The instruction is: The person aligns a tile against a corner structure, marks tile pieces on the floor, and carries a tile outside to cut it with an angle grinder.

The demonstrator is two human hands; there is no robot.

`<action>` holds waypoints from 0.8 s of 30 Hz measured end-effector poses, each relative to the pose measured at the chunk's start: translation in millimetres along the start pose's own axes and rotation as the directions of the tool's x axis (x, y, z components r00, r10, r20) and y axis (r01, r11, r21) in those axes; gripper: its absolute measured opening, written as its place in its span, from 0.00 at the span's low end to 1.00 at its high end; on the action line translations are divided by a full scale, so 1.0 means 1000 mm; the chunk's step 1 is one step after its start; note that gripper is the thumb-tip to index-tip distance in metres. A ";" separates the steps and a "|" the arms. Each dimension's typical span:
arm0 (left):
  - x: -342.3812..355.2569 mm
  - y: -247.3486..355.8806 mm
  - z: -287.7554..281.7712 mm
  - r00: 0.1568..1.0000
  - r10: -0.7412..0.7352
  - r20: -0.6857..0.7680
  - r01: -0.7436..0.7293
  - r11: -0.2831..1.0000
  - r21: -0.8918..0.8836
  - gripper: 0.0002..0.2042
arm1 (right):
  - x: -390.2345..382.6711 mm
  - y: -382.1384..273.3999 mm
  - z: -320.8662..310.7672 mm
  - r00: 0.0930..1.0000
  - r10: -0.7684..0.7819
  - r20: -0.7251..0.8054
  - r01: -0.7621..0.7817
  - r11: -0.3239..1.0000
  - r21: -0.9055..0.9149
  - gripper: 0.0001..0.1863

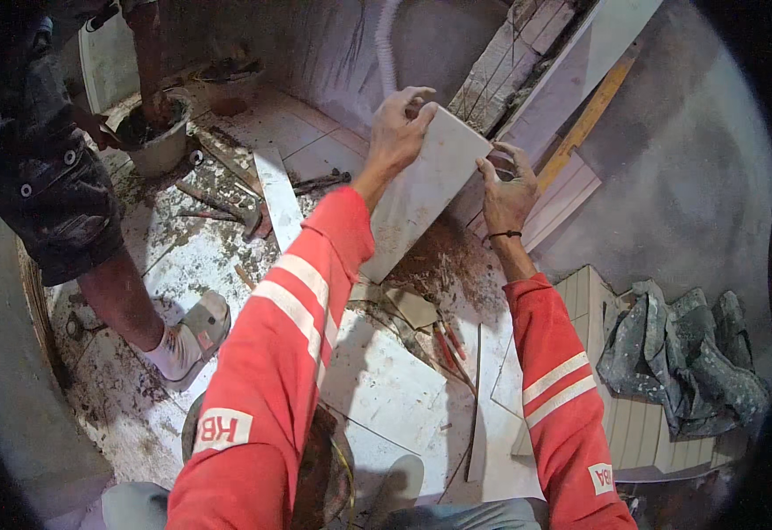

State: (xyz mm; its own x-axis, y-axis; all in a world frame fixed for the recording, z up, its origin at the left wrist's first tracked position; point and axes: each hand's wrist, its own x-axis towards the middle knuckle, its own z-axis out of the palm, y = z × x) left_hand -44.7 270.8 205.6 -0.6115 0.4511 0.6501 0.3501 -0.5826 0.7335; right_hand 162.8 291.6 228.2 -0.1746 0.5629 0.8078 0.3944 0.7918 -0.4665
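Note:
A pale rectangular tile [421,199] is held tilted in front of me, near the wall's corner. My left hand [396,132] grips its upper left corner, fingers curled over the top edge. At the right corner, my right hand [509,194] pinches the tile between thumb and fingers. Beneath it lies brown rubble and dust, with a broken tile piece [412,306] on the floor. Closer to me is a red-handled tool [448,346], its kind not clear. The tile hides part of the wall base behind it.
At the left stands another person [46,177], an arm reaching into a bucket [161,152]. A hammer [252,221] lies among floor debris. Stacked tiles [637,433] and a crumpled dark sheet [677,358] are at right. A yellow straight bar [587,115] leans on the wall.

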 end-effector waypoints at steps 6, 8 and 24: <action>0.038 0.000 -0.016 0.897 0.180 0.403 -0.252 0.959 0.132 0.14 | 0.000 -0.002 -0.001 1.000 0.019 0.021 -0.019 0.999 0.027 0.17; 0.049 0.003 -0.022 0.839 0.089 0.537 -0.251 0.939 0.237 0.15 | -0.002 -0.006 0.001 0.998 0.040 0.039 -0.042 0.998 0.051 0.17; 0.055 -0.012 -0.008 0.857 0.149 0.493 -0.278 0.940 0.198 0.16 | 0.008 0.018 -0.002 0.999 -0.018 0.034 0.020 0.999 -0.049 0.17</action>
State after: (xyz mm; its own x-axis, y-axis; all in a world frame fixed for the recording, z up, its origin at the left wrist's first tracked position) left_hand -87.8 297.1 231.0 -0.1224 0.6329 0.7645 0.6397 -0.5387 0.5483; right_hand 169.9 310.4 227.2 -0.2124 0.5564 0.8033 0.4343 0.7902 -0.4325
